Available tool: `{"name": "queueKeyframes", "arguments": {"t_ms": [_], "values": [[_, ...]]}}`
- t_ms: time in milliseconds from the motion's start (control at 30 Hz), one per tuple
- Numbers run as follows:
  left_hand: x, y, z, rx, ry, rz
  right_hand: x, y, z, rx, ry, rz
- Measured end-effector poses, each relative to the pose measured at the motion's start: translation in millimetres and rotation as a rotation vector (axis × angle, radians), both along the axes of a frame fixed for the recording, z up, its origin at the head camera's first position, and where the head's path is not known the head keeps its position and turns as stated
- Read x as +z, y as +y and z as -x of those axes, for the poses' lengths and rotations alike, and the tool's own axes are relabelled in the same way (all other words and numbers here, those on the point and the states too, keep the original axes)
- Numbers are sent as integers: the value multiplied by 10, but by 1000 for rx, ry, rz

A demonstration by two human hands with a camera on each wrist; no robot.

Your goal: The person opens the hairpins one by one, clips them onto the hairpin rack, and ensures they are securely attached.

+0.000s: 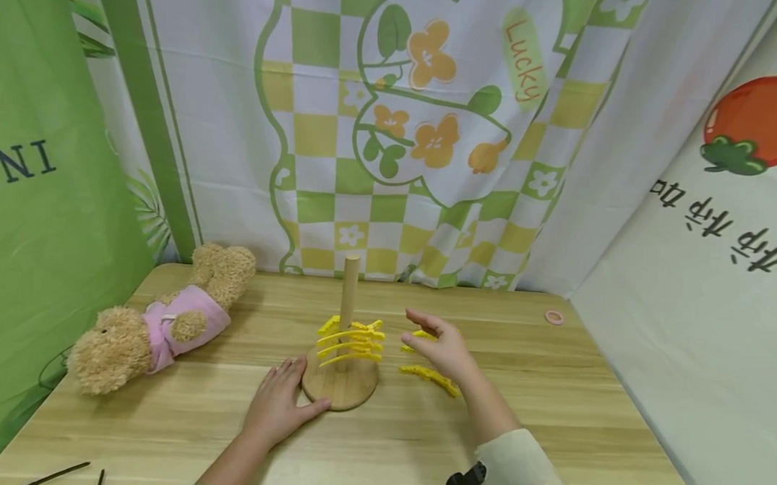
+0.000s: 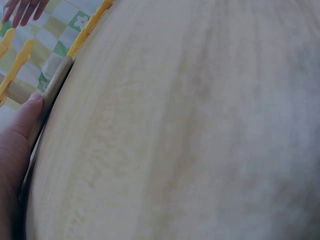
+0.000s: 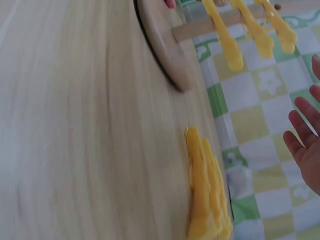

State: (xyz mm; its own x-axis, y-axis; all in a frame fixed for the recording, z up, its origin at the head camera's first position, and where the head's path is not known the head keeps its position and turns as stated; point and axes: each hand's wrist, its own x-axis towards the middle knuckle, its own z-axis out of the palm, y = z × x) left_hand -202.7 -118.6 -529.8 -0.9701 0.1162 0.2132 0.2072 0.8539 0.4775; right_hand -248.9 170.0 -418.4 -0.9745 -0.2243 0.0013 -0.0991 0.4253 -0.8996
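The checked curtain point(image 1: 393, 127) behind the counter bears the word "Lucky" in orange letters on a pale green patch (it runs slanted, top to bottom). The green cloth point(image 1: 39, 184) at the left shows dark letters reading "INNI", mirrored and cut off by the frame edge. The white cloth point(image 1: 706, 285) at the right carries black Chinese characters beneath a printed persimmon, too skewed to read.

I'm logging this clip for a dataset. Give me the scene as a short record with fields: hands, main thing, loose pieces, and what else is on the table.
left hand: flat on the table, fingers against the stand's base
right hand: open, raised beside the stand, holding nothing
stand: round wooden base with upright peg, yellow pieces stacked on the peg
loose pieces: yellow, lying on the table under the right hand
table: light wood
other: teddy bear lying at left; pink ring at far right
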Motion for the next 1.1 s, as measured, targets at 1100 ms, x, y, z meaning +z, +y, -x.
{"name": "queueKeyframes", "arguments": {"t_ms": [1100], "values": [[2,1,-5,-9,-22,-11,-864,782,-265,-199,-52,-76]]}}
